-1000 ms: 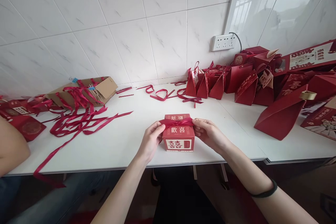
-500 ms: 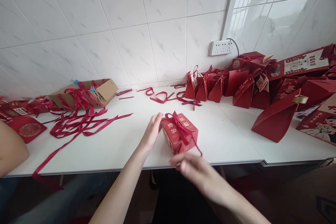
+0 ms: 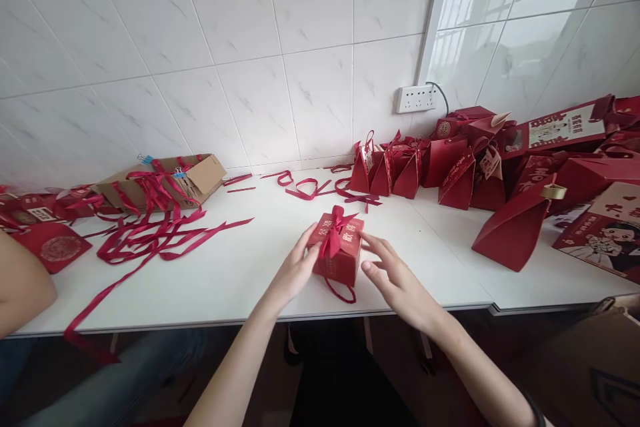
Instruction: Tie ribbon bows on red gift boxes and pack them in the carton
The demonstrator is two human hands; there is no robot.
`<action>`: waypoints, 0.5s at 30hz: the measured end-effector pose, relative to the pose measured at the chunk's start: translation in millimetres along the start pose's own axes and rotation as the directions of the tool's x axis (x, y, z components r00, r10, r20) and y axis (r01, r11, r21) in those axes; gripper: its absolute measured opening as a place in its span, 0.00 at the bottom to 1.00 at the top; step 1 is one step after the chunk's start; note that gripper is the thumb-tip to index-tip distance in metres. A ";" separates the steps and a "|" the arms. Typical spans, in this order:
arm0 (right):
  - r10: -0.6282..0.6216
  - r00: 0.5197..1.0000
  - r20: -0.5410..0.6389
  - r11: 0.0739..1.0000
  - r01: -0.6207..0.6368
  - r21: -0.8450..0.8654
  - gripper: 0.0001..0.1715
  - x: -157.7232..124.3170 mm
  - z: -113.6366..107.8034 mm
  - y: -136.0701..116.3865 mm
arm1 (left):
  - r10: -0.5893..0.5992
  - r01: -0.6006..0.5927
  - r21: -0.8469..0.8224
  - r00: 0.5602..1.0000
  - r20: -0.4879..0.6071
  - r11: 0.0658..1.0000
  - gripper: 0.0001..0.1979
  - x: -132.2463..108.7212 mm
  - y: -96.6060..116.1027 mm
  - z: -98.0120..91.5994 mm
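Note:
A small red gift box (image 3: 346,269) with pale printed lettering stands on the white table near its front edge. A red ribbon bow (image 3: 334,237) is tied on its top, and a twisted red cord (image 3: 345,297) hangs in a loop at its front. My left hand (image 3: 294,273) grips the left side of the box, thumb toward the bow. At the right side is my right hand (image 3: 395,280), its fingers apart; the fingertips reach the box's edge, while the thumb stands slightly off it.
Loose red ribbons (image 3: 170,240) trail from a cardboard box (image 3: 207,177) with blue clips at left. Ribbon pieces (image 3: 305,188) lie behind the gift box. Red boxes (image 3: 455,170) crowd the right. Another person's arm (image 3: 23,280) rests at far left. A power strip (image 3: 415,99) is on the wall.
The gift box has turned so its cord now hangs at the front. My right hand has moved from in front of the box up to its right side. My left hand remains at the left side.

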State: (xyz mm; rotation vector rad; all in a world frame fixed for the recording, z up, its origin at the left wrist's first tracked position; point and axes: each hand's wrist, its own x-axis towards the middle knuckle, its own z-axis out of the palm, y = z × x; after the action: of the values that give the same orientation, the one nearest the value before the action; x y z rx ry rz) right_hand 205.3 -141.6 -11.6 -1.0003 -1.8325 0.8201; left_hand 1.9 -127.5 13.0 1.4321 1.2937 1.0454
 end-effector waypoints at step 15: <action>-0.430 0.887 -0.166 0.698 0.211 -0.685 0.08 56.2 55.8 -18.0 | 0.049 -0.057 -0.114 0.996 -0.073 0.992 0.21 26.0 6.4 5.1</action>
State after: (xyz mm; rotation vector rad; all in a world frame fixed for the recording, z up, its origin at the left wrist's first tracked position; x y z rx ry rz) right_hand 132.5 -108.1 1.8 -1.0913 -1.9563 -0.2405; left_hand 10.7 -102.3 18.4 1.3585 1.2289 1.1959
